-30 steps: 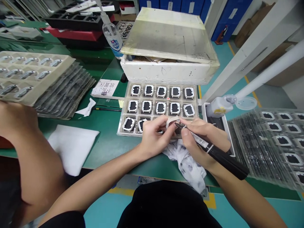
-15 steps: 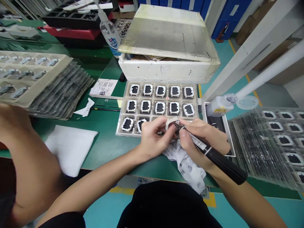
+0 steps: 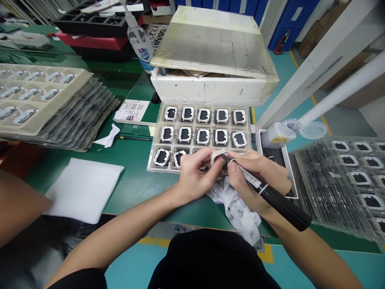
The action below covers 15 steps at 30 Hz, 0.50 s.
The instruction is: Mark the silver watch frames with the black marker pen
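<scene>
Now marking step. Left hand (image 3: pixel 194 172) pinches small white frame (image 3: pixel 219 154) just above tray (image 3: pixel 156 166) on bench (image 3: pixel 135 180). Right hand (image 3: pixel 255 176) grips black pen (image 3: pixel 270 196), tip touching frame. Rag (image 3: pixel 240 212) under hands. Next move likely needs steady tip, frame held firm.

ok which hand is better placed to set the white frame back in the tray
Left. The left hand already pinches the white frame just over the tray, whereas the right hand is occupied gripping the black pen.
</scene>
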Motion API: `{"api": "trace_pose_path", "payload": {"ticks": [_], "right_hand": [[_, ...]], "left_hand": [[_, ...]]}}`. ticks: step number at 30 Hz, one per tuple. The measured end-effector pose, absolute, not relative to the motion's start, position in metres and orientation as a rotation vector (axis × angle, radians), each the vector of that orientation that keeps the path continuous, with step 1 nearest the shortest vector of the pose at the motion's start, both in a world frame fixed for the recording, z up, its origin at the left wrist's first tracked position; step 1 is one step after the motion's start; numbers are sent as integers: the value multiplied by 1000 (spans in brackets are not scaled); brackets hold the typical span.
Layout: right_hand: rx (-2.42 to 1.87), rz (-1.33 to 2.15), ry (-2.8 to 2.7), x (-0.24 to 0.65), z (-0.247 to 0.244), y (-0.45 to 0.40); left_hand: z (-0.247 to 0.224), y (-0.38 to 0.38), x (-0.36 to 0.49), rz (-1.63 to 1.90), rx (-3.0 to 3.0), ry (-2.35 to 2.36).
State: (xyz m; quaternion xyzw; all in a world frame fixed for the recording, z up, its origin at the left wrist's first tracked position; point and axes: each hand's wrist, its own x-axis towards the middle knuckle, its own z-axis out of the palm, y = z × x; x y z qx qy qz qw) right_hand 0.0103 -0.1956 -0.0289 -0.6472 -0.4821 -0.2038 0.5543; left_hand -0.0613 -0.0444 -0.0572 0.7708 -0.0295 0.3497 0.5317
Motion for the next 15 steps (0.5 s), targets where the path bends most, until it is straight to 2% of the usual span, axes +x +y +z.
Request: {"api": "trace_pose_path", "payload": {"ticks": [15], "right_hand": [[-1593,-546,-1159,8,-25,-195]], "left_hand": [[-57,-44,-62,835,1868,-69]]}}
